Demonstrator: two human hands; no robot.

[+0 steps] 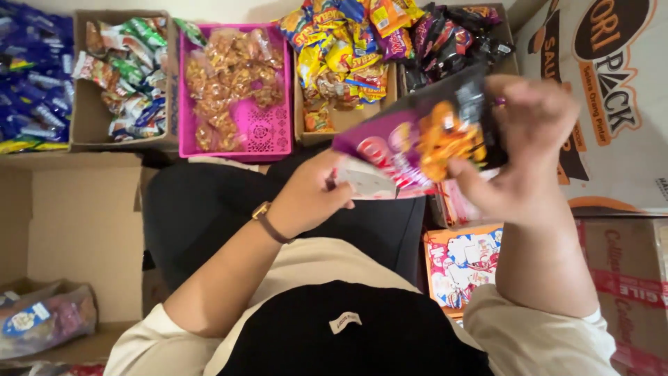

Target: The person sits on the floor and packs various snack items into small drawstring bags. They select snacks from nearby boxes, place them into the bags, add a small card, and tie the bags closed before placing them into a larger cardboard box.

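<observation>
Both hands raised, left hand [309, 198] and right hand [518, 150] fingers curled shut.

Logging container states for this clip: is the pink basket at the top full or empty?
Partly full. The pink basket holds clear bags of brown snacks piled along its left and back, while its patterned floor shows bare at front right.

Floor crowded with stock. Back row, left to right: blue packets [28, 76], cardboard box [89, 118] of green-and-white packets, pink plastic basket [268, 132] of clear-bagged brown snacks, box of yellow packets [341, 56], box of dark packets [445, 38]. Empty open carton [76, 216] at left. Large printed cartons [619, 104] stacked at right. Light is warm and indoor.
</observation>
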